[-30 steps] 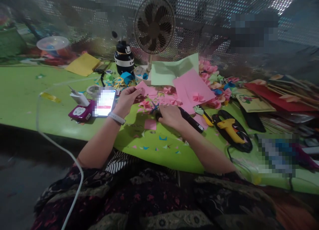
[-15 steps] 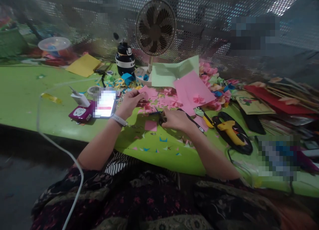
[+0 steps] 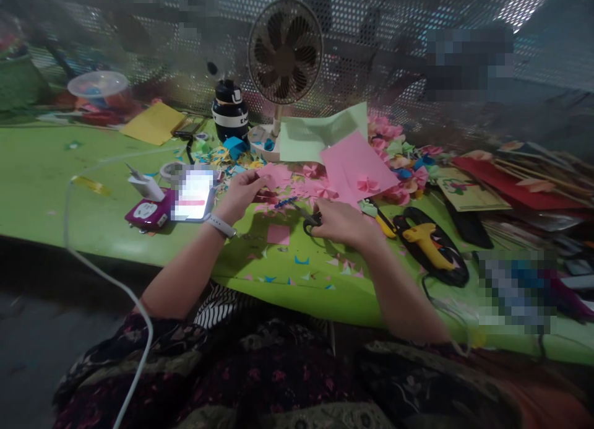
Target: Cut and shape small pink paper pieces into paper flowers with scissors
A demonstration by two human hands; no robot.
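My left hand (image 3: 241, 192) is closed in a pinch on a small pink paper piece (image 3: 275, 174), held just above the green table (image 3: 55, 187). My right hand (image 3: 341, 221) is closed on the black handles of a pair of scissors (image 3: 304, 215), whose blades point left toward the pink piece. A small pink paper square (image 3: 278, 234) lies flat on the table below both hands, among tiny coloured paper scraps. A white band sits on my left wrist.
A phone (image 3: 193, 195) and purple charger lie left of my hand, with a white cable trailing off the table. Behind stand a fan (image 3: 284, 51), a black bottle (image 3: 229, 113), pink and pale green sheets, and paper flowers. A yellow glue gun (image 3: 424, 240) lies right.
My right hand has let go of the black pen-like tool, picked up the scissors and moved right. My left hand still holds the pink piece, shifted slightly right.
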